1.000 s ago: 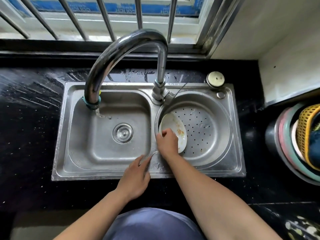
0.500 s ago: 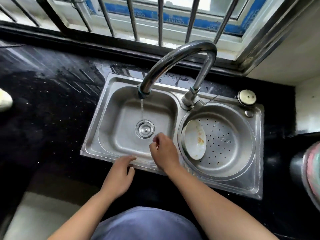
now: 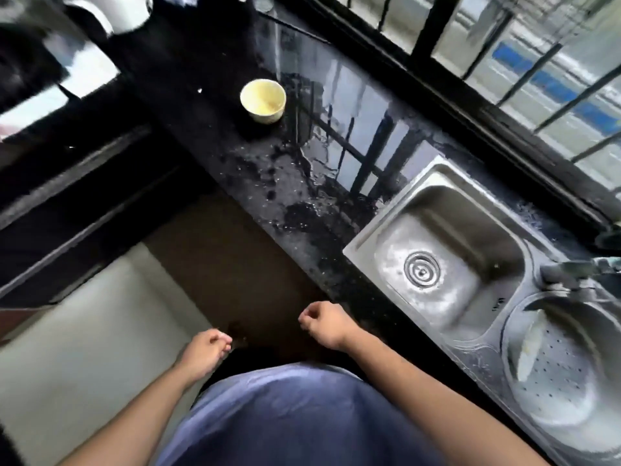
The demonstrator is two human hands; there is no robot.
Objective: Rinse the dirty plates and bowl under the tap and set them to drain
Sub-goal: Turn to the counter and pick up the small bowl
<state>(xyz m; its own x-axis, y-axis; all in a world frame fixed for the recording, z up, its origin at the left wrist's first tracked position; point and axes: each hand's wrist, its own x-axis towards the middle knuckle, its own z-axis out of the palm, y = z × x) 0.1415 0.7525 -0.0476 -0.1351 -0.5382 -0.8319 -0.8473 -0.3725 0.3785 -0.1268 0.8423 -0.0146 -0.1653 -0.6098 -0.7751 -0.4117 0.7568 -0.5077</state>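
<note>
A pale yellow bowl (image 3: 263, 100) with food smears stands on the wet black counter (image 3: 295, 183), far to the left of the steel sink (image 3: 447, 250). A white plate (image 3: 531, 348) leans on edge inside the round perforated drainer basin (image 3: 571, 391) at the right. Only the tap's base (image 3: 571, 269) shows, at the right edge. My left hand (image 3: 205, 353) and my right hand (image 3: 324, 322) hover over the counter's front edge, both loosely curled and holding nothing, well short of the bowl.
Window bars (image 3: 504, 45) run along the back of the counter. A white object (image 3: 111, 10) and dark appliance shapes sit at the far left top. Pale floor (image 3: 84, 348) lies below the counter edge.
The view has swung left, bringing the bowl into sight. My right hand let go of the plate, which stays in the drainer basin, and both hands pulled back off the sink rim.
</note>
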